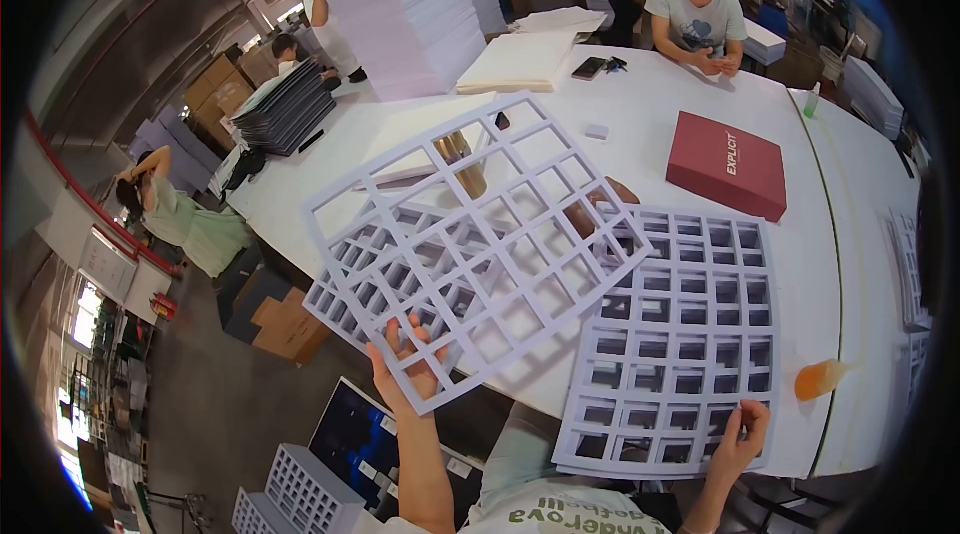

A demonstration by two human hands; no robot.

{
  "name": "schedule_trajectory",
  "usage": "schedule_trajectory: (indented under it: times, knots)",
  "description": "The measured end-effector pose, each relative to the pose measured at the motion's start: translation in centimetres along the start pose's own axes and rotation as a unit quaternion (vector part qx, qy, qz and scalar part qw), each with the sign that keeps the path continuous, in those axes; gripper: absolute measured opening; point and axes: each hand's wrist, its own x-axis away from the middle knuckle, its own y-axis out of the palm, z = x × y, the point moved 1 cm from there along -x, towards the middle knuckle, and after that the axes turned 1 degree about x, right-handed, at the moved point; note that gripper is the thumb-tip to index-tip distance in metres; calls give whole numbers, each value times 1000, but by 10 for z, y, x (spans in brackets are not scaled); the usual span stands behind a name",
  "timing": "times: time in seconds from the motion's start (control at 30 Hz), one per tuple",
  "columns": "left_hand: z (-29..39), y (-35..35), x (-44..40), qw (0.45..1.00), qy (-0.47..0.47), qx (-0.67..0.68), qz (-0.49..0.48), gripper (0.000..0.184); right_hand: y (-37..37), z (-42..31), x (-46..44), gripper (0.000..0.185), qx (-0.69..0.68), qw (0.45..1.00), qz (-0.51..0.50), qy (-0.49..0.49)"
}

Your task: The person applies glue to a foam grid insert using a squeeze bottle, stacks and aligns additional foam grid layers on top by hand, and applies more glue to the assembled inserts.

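Note:
My left hand (397,374) is closed around the lower left corner of a white grid panel (508,249), fingers coming up through its openings. The panel is tilted above the table, and other white grids (345,319) show beneath it. At the lower right corner of a stack of white grid panels (690,327), my right hand (742,434) has its fingers curled on the edge. The stack overhangs the table's near edge. Through the raised panel I see part of a gold-coloured object (462,174) and something brown (583,219).
On the white table (800,284) are a red box (700,159), an orange glue bottle (815,381), a small green bottle (811,102) and a phone (588,68). A tall sheet stack (400,14) rises at the back. Across sits a person (695,19). More grids (310,489) stand below left.

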Motion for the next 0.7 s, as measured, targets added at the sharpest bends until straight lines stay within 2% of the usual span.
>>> schedule_trajectory:
  times: [0.3, 0.47, 0.6, 0.7]
  knots:
    - [-1, -4, 7, 1000, 24, -6, 8, 55, -1, 0, 0, 11, 16, 1000, -2, -9]
    - [2, -11, 14, 998, 25, 2, 57, 53, 1, -7, 0, 11, 24, 1000, 5, 2]
    - [8, -19, 19, 999, 8, 28, 24, 56, -4, 4, 2, 15, 53, 998, -3, -20]
    - [7, -19, 21, 1000, 19, -5, 19, 53, -5, 7, 2, 18, 54, 998, -9, -18]
